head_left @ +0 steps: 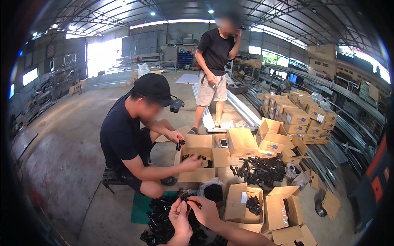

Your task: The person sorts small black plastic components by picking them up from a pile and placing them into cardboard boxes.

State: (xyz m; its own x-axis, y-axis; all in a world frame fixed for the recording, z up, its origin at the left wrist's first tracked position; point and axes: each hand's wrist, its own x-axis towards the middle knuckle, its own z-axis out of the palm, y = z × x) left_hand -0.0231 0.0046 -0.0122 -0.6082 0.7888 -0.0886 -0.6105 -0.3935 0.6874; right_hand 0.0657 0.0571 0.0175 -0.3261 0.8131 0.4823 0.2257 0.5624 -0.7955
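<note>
My left hand (179, 217) and my right hand (206, 211) meet at the lower middle, fingertips closed on a small black part (183, 194). Its exact kind is too small to make out. Below and around my hands spreads a heap of similar black parts (158, 217), partly on a green mat (138, 207). A clear plastic bag with small black pieces (213, 191) lies just beyond my right hand. Across from me, a seated person (123, 135) in a black cap holds another black part (179, 144) and reaches over an open carton (196, 175) of black parts.
Two open cartons (234, 203) stand right of my hands, and a second pile of black parts (260, 169) lies beyond them. Stacked closed cartons (293, 117) and long metal profiles (242, 107) are further back. Another person (215, 53) stands behind the cartons.
</note>
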